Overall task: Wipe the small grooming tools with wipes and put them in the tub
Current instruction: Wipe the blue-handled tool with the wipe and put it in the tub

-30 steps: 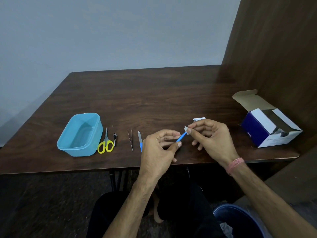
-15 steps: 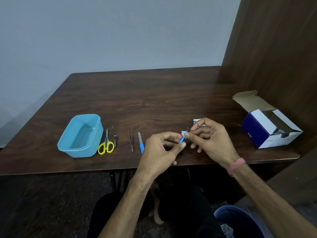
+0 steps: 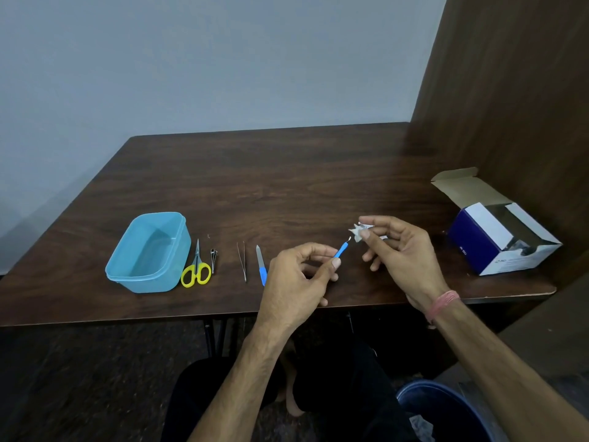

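My left hand (image 3: 298,275) pinches a small blue-handled tool (image 3: 341,249) with a thin metal tip, held above the table's front edge. My right hand (image 3: 398,250) pinches a crumpled white wipe (image 3: 357,232) just off the tool's tip, apart from it. On the table lie a blue-handled nail file (image 3: 261,265), tweezers (image 3: 242,260), a nail clipper (image 3: 213,258) and yellow-handled scissors (image 3: 196,267). The light blue tub (image 3: 127,275) stands empty at the left.
An open blue and white cardboard box (image 3: 487,247) sits at the table's right end beside a wooden wall panel (image 3: 510,90). A blue bin (image 3: 446,413) stands on the floor at lower right. The brown table (image 3: 271,180) stretches back to the wall.
My right hand has drawn the wipe up and off the tool's tip, so the metal end now shows. My left hand has stayed nearly still with the tool.
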